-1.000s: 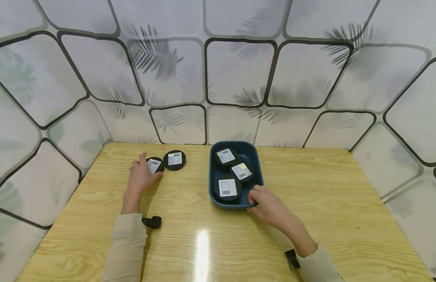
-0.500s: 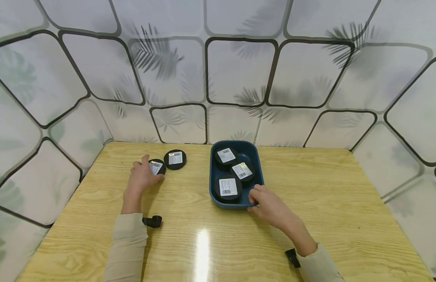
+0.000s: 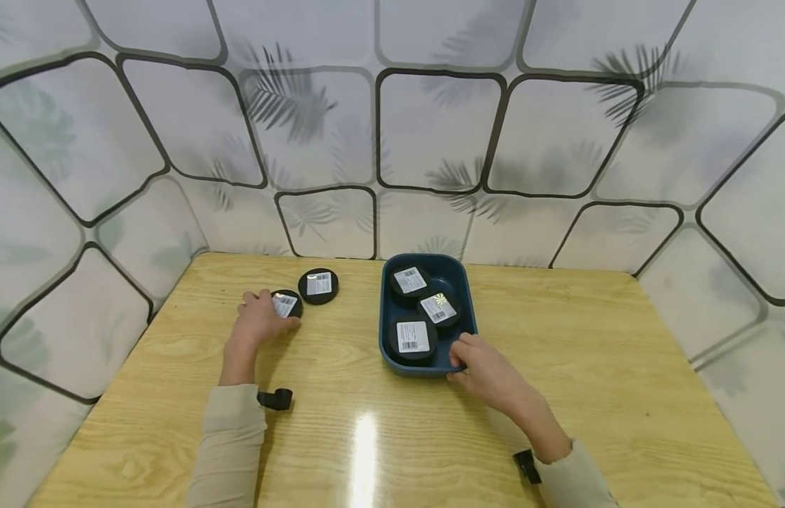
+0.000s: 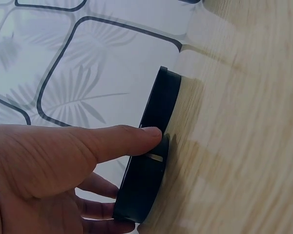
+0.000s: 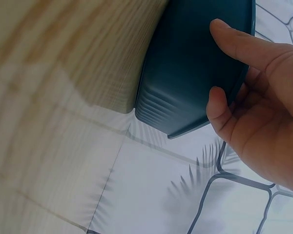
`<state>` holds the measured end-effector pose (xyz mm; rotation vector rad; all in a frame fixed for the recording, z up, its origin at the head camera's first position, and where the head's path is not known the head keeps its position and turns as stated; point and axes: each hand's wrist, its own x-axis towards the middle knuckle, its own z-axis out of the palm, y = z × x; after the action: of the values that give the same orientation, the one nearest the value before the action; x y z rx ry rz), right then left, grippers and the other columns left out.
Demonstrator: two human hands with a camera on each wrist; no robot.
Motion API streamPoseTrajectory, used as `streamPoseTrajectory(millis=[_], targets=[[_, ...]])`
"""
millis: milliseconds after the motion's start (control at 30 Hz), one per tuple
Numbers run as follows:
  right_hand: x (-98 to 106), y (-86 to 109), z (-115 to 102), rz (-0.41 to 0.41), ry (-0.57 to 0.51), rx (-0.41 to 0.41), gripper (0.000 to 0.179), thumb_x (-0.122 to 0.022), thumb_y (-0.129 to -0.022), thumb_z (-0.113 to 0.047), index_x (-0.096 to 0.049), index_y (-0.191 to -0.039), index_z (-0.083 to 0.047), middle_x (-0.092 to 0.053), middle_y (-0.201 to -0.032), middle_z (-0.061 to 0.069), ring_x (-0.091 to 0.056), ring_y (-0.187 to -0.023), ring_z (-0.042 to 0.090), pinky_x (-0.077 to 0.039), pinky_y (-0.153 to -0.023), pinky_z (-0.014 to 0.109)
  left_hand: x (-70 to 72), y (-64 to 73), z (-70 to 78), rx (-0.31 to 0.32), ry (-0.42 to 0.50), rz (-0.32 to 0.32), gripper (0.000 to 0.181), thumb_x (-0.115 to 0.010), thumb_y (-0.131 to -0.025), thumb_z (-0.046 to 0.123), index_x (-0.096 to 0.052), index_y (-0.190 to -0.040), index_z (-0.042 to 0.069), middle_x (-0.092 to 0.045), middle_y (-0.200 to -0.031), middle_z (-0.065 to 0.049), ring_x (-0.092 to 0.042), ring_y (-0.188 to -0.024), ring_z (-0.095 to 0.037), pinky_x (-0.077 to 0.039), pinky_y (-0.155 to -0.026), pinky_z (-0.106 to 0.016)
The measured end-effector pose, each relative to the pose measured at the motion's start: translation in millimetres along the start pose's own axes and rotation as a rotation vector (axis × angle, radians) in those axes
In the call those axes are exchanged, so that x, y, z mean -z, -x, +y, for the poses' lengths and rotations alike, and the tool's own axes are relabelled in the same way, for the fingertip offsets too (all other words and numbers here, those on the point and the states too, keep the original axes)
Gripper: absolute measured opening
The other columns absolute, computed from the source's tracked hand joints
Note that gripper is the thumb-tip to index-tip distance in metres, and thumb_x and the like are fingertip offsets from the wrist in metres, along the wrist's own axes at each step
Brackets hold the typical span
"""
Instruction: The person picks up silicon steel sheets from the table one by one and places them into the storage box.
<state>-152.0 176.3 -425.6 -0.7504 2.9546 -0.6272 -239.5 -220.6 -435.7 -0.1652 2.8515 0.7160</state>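
My left hand grips a flat round black disc with a white label. In the left wrist view the thumb lies along the near edge of this disc and the fingertips are at its far side. A second labelled black disc lies right beside it, just behind. My right hand holds the near right corner of a blue plastic bin, thumb outside and fingers over the rim. Inside the bin are three labelled black discs. The right wrist view shows the bin's outer wall.
A wooden table carries everything, with a patterned wall covering along its back and sides. Bare wood lies between the left hand and the bin, and to the right of the bin. Black camera mounts sit on both wrists.
The left hand and its disc have shifted slightly toward the near right, and the fingers sit lower round the disc. The right hand and the bin stay in place; the head view turned slightly.
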Motion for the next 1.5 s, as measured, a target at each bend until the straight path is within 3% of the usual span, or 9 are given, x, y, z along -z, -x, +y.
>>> streamPoseTrajectory(millis=[733,1200,1500], targets=[[-1.0,1.4,-1.3,0.015,0.001,-0.003,0.034,-0.084,-0.077,-0.008,-0.052,-0.075,-0.016,-0.041,-0.078,-0.006,-0.041,-0.076,0.012,-0.038,-0.066,0.026,0.8,8.6,1.9,0.019,0.012,-0.049,0.092,-0.077,-0.081,0.039,-0.032,-0.133,-0.022,-0.029,-0.124,-0.041,-0.036,-0.117,-0.058,-0.043,-0.092,-0.065],[-2.8,1.5,3.1,0.044,-0.006,0.044,0.036,-0.084,-0.076,-0.004,-0.05,-0.073,-0.015,-0.039,-0.076,-0.006,-0.038,-0.073,0.011,-0.036,-0.064,0.025,-1.3,10.0,6.9,-0.035,-0.017,-0.061,0.094,-0.081,-0.075,0.043,-0.037,-0.13,-0.02,-0.039,-0.113,-0.032,-0.048,-0.1,-0.044,-0.048,-0.083,-0.055],[-2.0,1.6,1.3,0.036,-0.004,0.033,0.036,-0.084,-0.076,-0.005,-0.05,-0.074,-0.015,-0.04,-0.077,-0.006,-0.039,-0.074,0.011,-0.037,-0.064,0.025,-3.1,10.9,10.4,-0.075,-0.038,-0.061,0.096,-0.082,-0.075,0.044,-0.038,-0.132,-0.019,-0.04,-0.121,-0.037,-0.054,-0.101,-0.045,-0.049,-0.085,-0.055]])
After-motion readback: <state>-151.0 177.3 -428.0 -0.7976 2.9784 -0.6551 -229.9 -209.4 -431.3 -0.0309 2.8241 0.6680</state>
